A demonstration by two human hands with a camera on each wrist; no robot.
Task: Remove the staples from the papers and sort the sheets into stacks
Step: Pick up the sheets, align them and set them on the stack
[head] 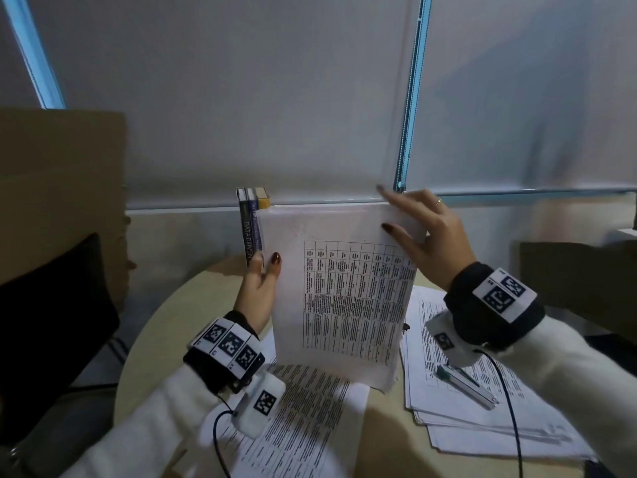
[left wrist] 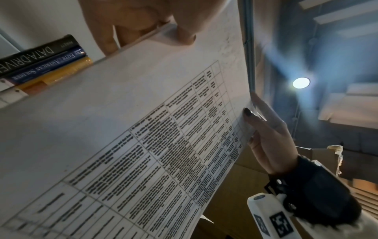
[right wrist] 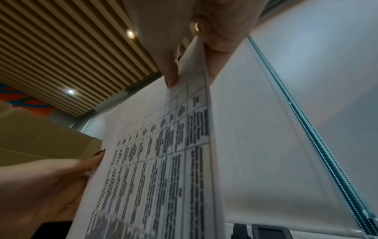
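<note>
A sheaf of printed papers [head: 344, 288] with a table on its front is held upright above the round table. My left hand [head: 262, 288] grips its left edge, thumb on the front. My right hand [head: 424, 236] pinches the top right corner between thumb and fingers. The same sheaf [left wrist: 143, 129] fills the left wrist view, the right hand's thumb [left wrist: 251, 116] on its edge. In the right wrist view the thumb [right wrist: 169, 69] presses the sheaf's [right wrist: 163, 161] corner. No staple can be made out. A grey-green staple remover [head: 465, 384] lies on the right stack.
One stack of printed sheets [head: 482, 408] lies on the table at the right, another [head: 303, 408] under the held sheaf. Three books [head: 251, 222] stand behind the papers. A cardboard box [head: 62, 201] rises at the left, a dark chair [head: 51, 322] beside it.
</note>
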